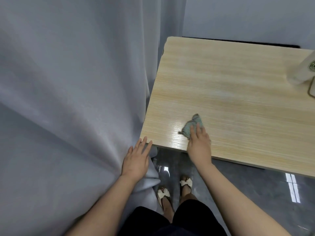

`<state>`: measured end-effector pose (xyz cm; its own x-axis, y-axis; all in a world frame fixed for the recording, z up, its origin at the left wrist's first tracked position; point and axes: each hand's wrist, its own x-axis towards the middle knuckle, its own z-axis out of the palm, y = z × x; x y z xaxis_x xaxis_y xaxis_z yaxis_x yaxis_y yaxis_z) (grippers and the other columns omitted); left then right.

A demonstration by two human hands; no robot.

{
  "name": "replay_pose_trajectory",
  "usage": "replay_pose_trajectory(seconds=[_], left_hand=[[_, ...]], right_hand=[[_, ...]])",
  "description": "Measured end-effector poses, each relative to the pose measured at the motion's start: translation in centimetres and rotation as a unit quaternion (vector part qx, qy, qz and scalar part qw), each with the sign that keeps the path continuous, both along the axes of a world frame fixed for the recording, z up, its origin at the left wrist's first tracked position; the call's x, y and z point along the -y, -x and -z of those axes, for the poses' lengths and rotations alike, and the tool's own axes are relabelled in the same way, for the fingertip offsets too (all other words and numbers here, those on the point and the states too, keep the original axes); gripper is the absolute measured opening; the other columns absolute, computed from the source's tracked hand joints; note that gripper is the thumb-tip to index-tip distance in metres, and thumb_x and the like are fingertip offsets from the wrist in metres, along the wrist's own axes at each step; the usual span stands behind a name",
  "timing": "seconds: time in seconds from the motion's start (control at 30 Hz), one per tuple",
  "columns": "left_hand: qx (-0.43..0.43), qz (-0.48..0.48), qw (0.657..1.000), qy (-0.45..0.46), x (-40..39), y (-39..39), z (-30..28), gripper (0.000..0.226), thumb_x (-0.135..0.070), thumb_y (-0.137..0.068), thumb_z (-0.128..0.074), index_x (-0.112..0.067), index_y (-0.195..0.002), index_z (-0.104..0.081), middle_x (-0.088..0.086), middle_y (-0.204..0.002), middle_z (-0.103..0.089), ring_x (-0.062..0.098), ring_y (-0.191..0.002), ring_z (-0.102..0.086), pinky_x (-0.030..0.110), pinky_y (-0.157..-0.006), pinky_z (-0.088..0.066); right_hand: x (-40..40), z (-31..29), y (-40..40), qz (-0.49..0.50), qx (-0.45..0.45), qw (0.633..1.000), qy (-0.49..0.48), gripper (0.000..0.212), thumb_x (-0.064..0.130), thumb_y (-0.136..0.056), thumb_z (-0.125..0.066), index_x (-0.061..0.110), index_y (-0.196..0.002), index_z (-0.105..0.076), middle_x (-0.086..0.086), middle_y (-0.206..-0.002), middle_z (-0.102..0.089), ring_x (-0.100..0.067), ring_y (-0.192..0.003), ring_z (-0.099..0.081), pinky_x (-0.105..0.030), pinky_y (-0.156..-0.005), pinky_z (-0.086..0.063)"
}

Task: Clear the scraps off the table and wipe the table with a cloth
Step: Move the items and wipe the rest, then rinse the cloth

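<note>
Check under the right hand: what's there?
The right hand presses flat on a crumpled green cloth on the table. The cloth's near part is covered by the fingers; no scraps visible.

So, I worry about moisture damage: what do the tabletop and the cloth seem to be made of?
The tabletop looks like light wood-grain laminate or sealed board; fine straight grain lines and a glossy reflection suggest a smooth finish. The cloth under the right hand looks like soft teal woven fabric, crumpled; the fibre cannot be told.
</note>
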<state>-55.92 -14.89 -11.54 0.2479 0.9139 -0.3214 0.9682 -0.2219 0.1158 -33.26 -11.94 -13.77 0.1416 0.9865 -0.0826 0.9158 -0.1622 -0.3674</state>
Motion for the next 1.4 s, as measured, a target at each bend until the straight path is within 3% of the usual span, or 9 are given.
replay_pose_trajectory(seconds=[0.23,0.37,0.5,0.6,0.7,0.8,1.13,1.23,1.4], left_hand=[[0.049,-0.103,0.993,-0.011,0.8,0.9,0.1,0.060,-0.016,-0.097,-0.032,-0.008,-0.150,-0.006,0.011,-0.158,-0.006,0.022,-0.146,-0.007,0.027,-0.118,-0.007],[0.056,-0.132,0.989,-0.035,1.1,1.0,0.0,0.062,-0.015,-0.097,-0.031,-0.003,-0.149,0.000,0.012,-0.158,-0.001,0.019,-0.146,-0.005,0.019,-0.115,-0.006],[0.069,-0.112,0.991,-0.022,1.2,0.7,-0.4,0.062,-0.018,-0.097,-0.031,-0.010,-0.150,0.000,0.008,-0.159,-0.001,0.017,-0.146,-0.003,0.025,-0.117,-0.004],[0.041,-0.064,0.997,-0.003,0.9,-0.5,-0.9,0.061,-0.024,-0.099,-0.027,-0.016,-0.150,0.004,0.001,-0.159,0.006,0.014,-0.146,0.002,0.031,-0.118,-0.003],[0.015,-0.012,1.000,0.002,0.3,-2.0,-1.2,0.059,-0.026,-0.100,-0.024,-0.020,-0.150,0.007,-0.003,-0.158,0.010,0.014,-0.146,0.007,0.036,-0.118,-0.003],[0.003,0.031,1.000,0.004,-0.7,-3.3,-1.2,0.057,-0.027,-0.100,-0.023,-0.021,-0.151,0.004,-0.004,-0.159,0.006,0.015,-0.146,0.004,0.039,-0.118,-0.002],[-0.021,0.075,0.996,0.032,-2.1,-7.3,-1.4,0.053,-0.027,-0.101,-0.022,-0.022,-0.151,-0.005,0.000,-0.159,0.000,0.018,-0.146,0.001,0.041,-0.117,-0.005],[-0.018,0.064,0.998,0.014,-2.4,-8.0,-1.6,0.051,-0.026,-0.100,-0.025,-0.022,-0.149,-0.015,0.003,-0.157,-0.014,0.020,-0.145,-0.011,0.041,-0.117,-0.012],[-0.019,0.040,0.999,-0.022,-3.4,-10.2,-2.0,0.037,-0.025,-0.097,-0.031,-0.020,-0.133,-0.037,0.001,-0.140,-0.039,0.021,-0.126,-0.038,0.037,-0.100,-0.035]], right_hand=[[-1.4,-0.2,9.4,-0.208,-0.052,0.977,0.020,0.050,0.011,-0.085,-0.048,0.008,-0.134,-0.050,-0.016,-0.143,-0.043,-0.038,-0.132,-0.040,-0.051,-0.108,-0.027],[-2.0,0.2,11.4,-0.312,-0.031,0.949,0.036,0.055,0.013,-0.094,-0.039,0.019,-0.147,-0.026,-0.008,-0.157,-0.015,-0.029,-0.145,-0.010,-0.042,-0.117,-0.002],[-1.2,0.4,9.4,-0.330,-0.019,0.943,0.029,0.055,0.012,-0.089,-0.053,0.019,-0.142,-0.039,-0.007,-0.151,-0.033,-0.031,-0.139,-0.030,-0.048,-0.112,-0.023],[0.3,0.5,6.0,-0.285,-0.005,0.958,0.022,0.050,0.018,-0.085,-0.052,0.019,-0.135,-0.050,-0.007,-0.143,-0.046,-0.031,-0.129,-0.046,-0.049,-0.103,-0.038],[1.6,0.3,2.1,-0.229,0.023,0.973,0.018,0.048,0.026,-0.096,-0.029,0.022,-0.144,-0.034,-0.003,-0.153,-0.029,-0.027,-0.141,-0.028,-0.041,-0.114,-0.021],[2.2,0.2,-1.9,-0.156,0.025,0.987,0.027,0.049,0.024,-0.101,-0.030,0.024,-0.149,-0.019,0.001,-0.157,-0.010,-0.022,-0.146,-0.007,-0.035,-0.117,-0.003],[4.2,-0.8,-10.0,-0.004,0.059,0.995,0.081,0.051,0.024,-0.103,-0.025,0.025,-0.150,-0.007,-0.001,-0.158,-0.001,-0.021,-0.146,-0.001,-0.037,-0.117,-0.002],[4.5,-1.2,-10.9,0.042,0.020,0.997,0.069,0.049,0.026,-0.102,-0.029,0.024,-0.149,-0.018,0.000,-0.158,-0.007,-0.020,-0.146,-0.006,-0.039,-0.117,-0.006],[4.2,-2.2,-11.6,0.090,-0.107,0.990,0.019,0.046,0.022,-0.092,-0.055,0.012,-0.136,-0.047,-0.007,-0.149,-0.036,-0.023,-0.136,-0.032,-0.033,-0.111,-0.022]])
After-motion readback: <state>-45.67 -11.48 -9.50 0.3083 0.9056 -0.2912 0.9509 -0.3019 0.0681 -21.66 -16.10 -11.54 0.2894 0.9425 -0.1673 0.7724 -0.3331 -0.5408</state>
